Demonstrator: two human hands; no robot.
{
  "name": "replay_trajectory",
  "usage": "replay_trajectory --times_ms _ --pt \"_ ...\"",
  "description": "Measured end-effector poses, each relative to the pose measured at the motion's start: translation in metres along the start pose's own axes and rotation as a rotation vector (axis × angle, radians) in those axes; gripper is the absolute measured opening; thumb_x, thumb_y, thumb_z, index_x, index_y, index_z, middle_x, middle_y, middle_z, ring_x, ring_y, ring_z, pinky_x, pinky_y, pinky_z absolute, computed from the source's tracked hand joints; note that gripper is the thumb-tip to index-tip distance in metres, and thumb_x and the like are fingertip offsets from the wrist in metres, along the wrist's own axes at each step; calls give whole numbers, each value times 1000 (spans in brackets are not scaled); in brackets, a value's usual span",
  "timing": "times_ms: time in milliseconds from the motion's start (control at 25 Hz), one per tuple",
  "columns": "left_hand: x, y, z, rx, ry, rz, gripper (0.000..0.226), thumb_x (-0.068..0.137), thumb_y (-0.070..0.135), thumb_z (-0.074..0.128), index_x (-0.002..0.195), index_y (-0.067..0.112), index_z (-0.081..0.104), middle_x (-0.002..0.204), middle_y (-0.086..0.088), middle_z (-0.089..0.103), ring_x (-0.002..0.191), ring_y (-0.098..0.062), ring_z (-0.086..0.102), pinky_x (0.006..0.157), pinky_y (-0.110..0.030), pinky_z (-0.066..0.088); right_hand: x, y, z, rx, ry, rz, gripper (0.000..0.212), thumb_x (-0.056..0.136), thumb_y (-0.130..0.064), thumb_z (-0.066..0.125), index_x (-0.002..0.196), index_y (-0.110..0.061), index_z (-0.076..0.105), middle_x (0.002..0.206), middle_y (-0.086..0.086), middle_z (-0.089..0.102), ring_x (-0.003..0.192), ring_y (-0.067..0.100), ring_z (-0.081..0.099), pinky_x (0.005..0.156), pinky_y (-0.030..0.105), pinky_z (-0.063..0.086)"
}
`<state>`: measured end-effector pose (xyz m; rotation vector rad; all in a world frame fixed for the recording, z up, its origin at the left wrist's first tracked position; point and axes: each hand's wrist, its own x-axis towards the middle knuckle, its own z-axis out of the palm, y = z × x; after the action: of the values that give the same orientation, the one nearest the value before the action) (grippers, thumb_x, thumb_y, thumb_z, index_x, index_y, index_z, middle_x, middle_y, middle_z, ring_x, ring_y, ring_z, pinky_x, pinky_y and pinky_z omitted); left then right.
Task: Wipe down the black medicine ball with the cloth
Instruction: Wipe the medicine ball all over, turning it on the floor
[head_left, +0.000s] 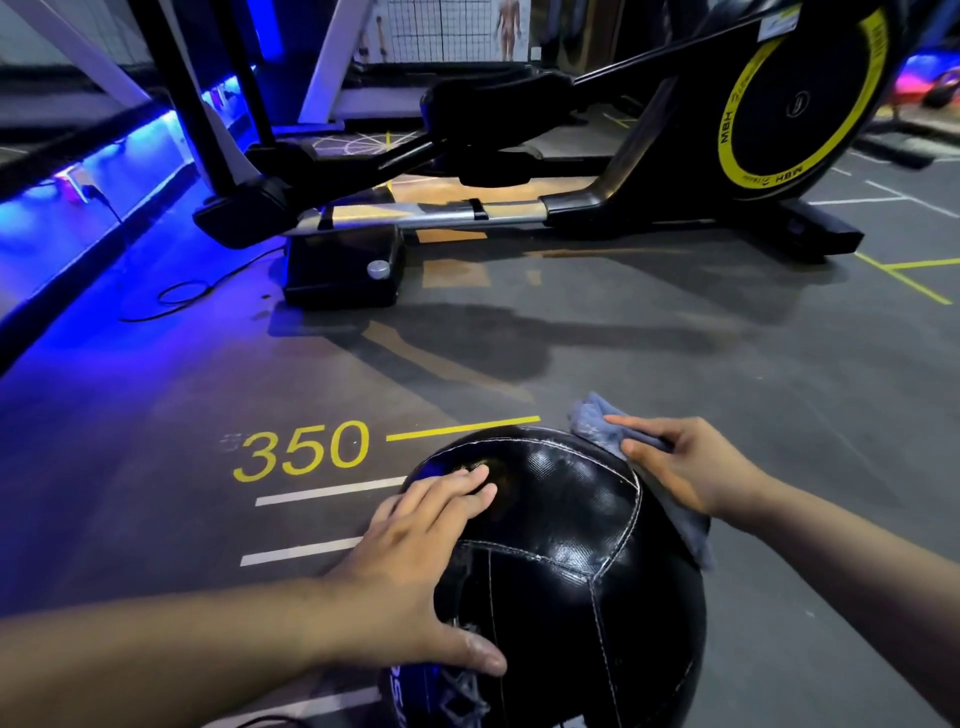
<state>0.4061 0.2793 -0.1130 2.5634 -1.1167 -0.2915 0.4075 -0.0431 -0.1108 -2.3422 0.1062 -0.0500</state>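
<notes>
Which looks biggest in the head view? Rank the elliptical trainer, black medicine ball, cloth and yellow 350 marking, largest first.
1. elliptical trainer
2. black medicine ball, nearest the camera
3. cloth and 350 marking look alike; the right hand covers part of the cloth, so no ranking.
</notes>
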Motion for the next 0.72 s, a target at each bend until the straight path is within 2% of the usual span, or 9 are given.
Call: replay_trajectory --times_ms 80,200,280,360,400,440,520,640,720 --pt "2 0 1 7 1 7 133 49 89 64 152 39 -4 151 32 -19 137 13 -23 113 -22 -9 -3 1 6 -42 91 44 31 89 -15 64 115 -31 69 118 -9 69 110 -1 59 95 14 40" --pt "3 1 3 26 10 18 133 49 91 62 151 39 -4 150 32 -20 137 12 -23 115 -23 -7 -8 -28 15 39 131 -112 30 90 -12 63 115 -27 70 113 -13 71 107 -4 61 98 14 42" --pt "4 0 3 27 25 15 134 48 92 62 152 39 -3 150 33 -18 138 12 -21 116 -25 -4 -6 -56 9 286 113 -155 26 94 -12 58 115 -23 70 111 -13 72 104 -3 63 95 15 45" --pt "6 1 3 17 27 15 133 47 93 61 152 40 -2 151 33 -17 138 12 -20 116 -26 -3 1 -75 0 594 26 -72 24 98 -14 53 115 -18 68 112 -3 73 104 9 67 94 22 49" --pt "7 1 4 17 24 17 133 47 93 61 152 40 -2 150 33 -17 138 12 -20 117 -26 -3 7 -77 -3 665 -10 -4 22 99 -18 52 114 -18 68 111 1 73 103 13 67 93 27 51" --pt "7 2 4 22 24 21 133 47 94 60 151 41 -3 150 33 -17 138 12 -21 117 -26 -3 11 -76 -5 652 -26 45 21 98 -21 52 111 -19 68 109 2 73 101 16 68 93 32 51" --pt "6 2 4 25 29 20 133 47 94 61 151 42 -4 149 35 -19 138 12 -21 116 -25 -3 17 -64 -3 453 3 108 18 97 -29 54 103 -20 69 101 1 74 93 15 67 91 35 52" --pt "5 -1 2 18 20 13 133 47 93 61 151 42 -4 149 36 -21 137 12 -22 115 -24 -3 22 -44 -3 143 96 172 17 94 -33 56 92 -20 67 82 -5 70 79 14 61 78 30 49" --pt "5 -1 2 7 21 14 133 47 92 62 151 41 -3 148 36 -21 138 12 -21 115 -25 -2 21 -35 -8 46 81 224 11 90 -28 61 97 -21 66 83 -2 70 81 16 63 77 30 49"
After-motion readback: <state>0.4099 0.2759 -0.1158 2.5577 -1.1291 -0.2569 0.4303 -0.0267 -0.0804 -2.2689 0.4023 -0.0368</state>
